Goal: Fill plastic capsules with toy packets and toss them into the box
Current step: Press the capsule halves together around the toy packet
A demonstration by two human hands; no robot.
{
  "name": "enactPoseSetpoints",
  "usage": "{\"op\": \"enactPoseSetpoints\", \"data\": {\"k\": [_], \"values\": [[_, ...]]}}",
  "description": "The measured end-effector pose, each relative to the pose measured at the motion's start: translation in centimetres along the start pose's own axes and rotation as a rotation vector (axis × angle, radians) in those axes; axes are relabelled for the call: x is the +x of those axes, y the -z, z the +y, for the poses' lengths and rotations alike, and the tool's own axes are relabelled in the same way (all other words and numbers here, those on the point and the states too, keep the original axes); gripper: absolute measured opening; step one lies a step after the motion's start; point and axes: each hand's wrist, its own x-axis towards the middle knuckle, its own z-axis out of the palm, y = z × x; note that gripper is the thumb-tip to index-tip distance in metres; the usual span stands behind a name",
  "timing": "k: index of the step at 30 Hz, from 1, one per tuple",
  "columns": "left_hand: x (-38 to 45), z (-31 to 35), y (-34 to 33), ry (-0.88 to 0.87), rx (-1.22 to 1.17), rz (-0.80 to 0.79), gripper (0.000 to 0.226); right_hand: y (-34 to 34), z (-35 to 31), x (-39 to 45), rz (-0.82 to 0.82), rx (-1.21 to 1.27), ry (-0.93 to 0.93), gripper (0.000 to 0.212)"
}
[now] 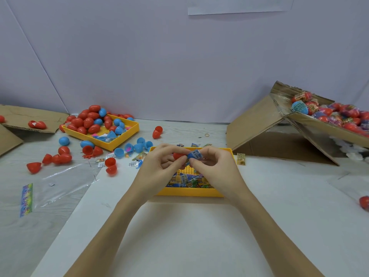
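While left grip [161, 164] holds what looks like a red capsule [178, 155], right grip [211, 164] pinches blue packet [195, 154]

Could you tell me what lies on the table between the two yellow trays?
In the head view, loose blue capsule halves and a few small toy packets lie between the far tray and the near tray.

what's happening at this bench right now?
A person is filling toy capsules by hand. The left hand holds a red capsule half, and the right hand pinches a blue toy packet against it, above a yellow tray of packets. The packet is not yet inside. Empty red and blue capsules lie on the table and in a second yellow tray at left. The cardboard box at right already holds many filled capsules.
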Motion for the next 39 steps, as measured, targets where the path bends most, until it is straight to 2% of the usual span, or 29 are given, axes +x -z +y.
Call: {"op": "enactPoseSetpoints", "data": {"k": [4, 8, 11, 14, 19, 22, 27, 39], "values": [[-0.07, 0.03, -0.03, 0.005, -0.034, -0.004, 0.019, 0.27, -0.13, -0.03, 0.018, 0.077, -0.043, 0.005], [-0.11, -0.14, -0.24, 0.059, -0.078, 0.058, 0.014, 0.03, -0.05, -0.06, 0.064, 0.239, -0.135, 0.015], [-0.16, -0.24, -0.20, 0.096, -0.089, 0.047, 0.011, -0.16, -0.03, -0.08, 0.077, 0.323, -0.166, 0.016], [-0.19, -0.12, -0.11, 0.110, -0.127, 0.024, 0.012, -0.14, 0.12, -0.05, 0.099, 0.286, -0.157, 0.014], [-0.08, 0.32, -0.02, 0.112, -0.249, 0.054, 0.025, 0.05, 0.35, -0.07, 0.191, 0.158, -0.130, 0.007], [-0.06, 0.31, -0.24, 0.128, -0.220, 0.107, 0.030, -0.19, 0.24, -0.20, 0.155, 0.084, -0.090, 0.010], [0.04, 0.01, -0.16, 0.143, -0.173, 0.128, 0.023, -0.32, 0.12, -0.27, 0.125, 0.041, -0.086, 0.019], [0.16, -0.24, -0.25, 0.123, -0.095, 0.160, 0.023, -0.61, 0.18, -0.55, 0.117, -0.008, -0.026, 0.016]]}}
